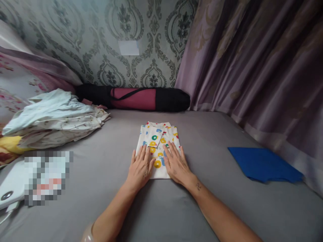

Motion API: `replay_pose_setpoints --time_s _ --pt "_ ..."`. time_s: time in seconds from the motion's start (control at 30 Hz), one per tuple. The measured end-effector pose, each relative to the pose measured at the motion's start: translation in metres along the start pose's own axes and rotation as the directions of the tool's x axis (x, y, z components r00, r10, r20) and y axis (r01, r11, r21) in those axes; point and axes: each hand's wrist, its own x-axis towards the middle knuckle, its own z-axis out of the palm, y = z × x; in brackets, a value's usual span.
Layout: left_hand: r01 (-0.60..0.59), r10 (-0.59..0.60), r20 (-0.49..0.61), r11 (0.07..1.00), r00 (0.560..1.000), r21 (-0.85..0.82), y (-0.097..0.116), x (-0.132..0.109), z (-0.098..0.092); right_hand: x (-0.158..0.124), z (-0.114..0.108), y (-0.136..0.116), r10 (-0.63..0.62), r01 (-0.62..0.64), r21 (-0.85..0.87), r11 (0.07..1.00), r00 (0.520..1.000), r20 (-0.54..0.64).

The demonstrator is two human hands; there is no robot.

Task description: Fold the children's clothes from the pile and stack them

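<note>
A white shirt point(158, 156) with colourful printed shapes lies folded into a neat rectangle, its collar at the far end. My left hand point(141, 165) rests flat on the shirt's left side with the fingers stretched out. On the right side, my right hand point(177, 162) lies flat too, fingers pointing away from me. Neither hand grips anything. The palms hide parts of the shirt's side edges.
Grey bedding point(207, 201) spreads beneath everything. A blue folded cloth point(262, 164) lies to the right. Crumpled clothes point(58, 117) are heaped at the left, above a white device point(15, 181) with a cable. A black and maroon long bag point(133, 98) lies by the wall.
</note>
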Motion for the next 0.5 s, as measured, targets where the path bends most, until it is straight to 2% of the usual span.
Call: replay_pose_setpoints --time_s 0.07,0.2,0.5 --pt "0.029 -0.029 0.033 0.999 0.999 0.020 -0.003 0.001 0.001 0.001 0.001 0.008 0.028 -0.028 -0.016 0.999 1.000 -0.001" --pt "0.057 -0.062 0.143 0.998 0.988 0.040 -0.007 0.002 0.006 0.002 0.007 0.016 0.055 -0.055 -0.008 0.998 0.996 0.071" --pt "0.064 -0.068 0.189 0.998 0.980 0.027 -0.004 0.004 0.000 0.003 0.008 0.015 0.068 -0.067 -0.011 0.998 0.991 0.111"
